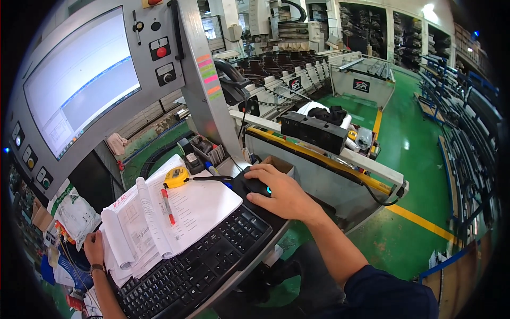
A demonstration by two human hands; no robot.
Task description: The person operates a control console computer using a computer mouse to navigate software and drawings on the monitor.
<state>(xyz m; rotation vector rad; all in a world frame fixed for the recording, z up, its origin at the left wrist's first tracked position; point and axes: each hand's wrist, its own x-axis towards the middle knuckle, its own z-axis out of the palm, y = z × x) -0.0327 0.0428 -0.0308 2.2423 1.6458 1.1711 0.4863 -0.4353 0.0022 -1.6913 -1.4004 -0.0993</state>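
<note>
My right hand rests over a black computer mouse, its fingers and thumb around the mouse's sides. A small blue light glows on the mouse. At the left edge of the shelf, my left hand is beside a stack of printed papers; its fingers are mostly hidden, and I cannot make out whether they grip anything. Some pages are curled back. On the papers lie a yellow tape measure with a black strap and a red-and-white marker. A black keyboard sits in front, partly covered by the papers.
A grey control panel with a lit screen and buttons stands at upper left. Behind the mouse are a cardboard box and a machine rail. Metal stock racks line the right. White plastic bags hang left.
</note>
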